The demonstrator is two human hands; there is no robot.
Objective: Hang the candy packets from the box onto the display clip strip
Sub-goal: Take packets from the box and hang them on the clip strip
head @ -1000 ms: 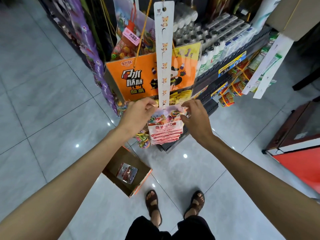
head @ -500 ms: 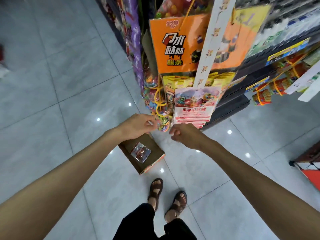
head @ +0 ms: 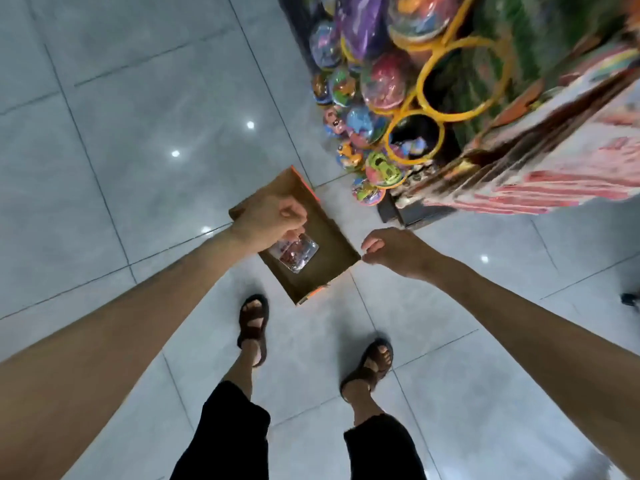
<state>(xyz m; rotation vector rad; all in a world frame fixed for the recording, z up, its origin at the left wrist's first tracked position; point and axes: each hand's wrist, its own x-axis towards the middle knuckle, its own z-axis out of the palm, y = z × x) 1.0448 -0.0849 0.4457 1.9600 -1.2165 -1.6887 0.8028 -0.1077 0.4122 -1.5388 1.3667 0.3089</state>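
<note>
Left hand [head: 270,220]: fingers curled, above the box [head: 334,242]; grip on anything cannot be told.
Right hand [head: 391,251]: loosely curled, empty, beside the box corner.
Packet [head: 296,254]: lying in the box, partly under the left hand.

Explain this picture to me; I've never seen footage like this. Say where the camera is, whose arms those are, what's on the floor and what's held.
The camera is worn on a person's head and looks down, so the arms are the wearer's own, with sandalled feet below. On the tiled floor stands an open cardboard box with one candy packet in it. The left hand, curled, is over that packet; whether it grips it cannot be told. The right hand hangs loosely curled beside the box, holding nothing. Toys hang top right.
</note>
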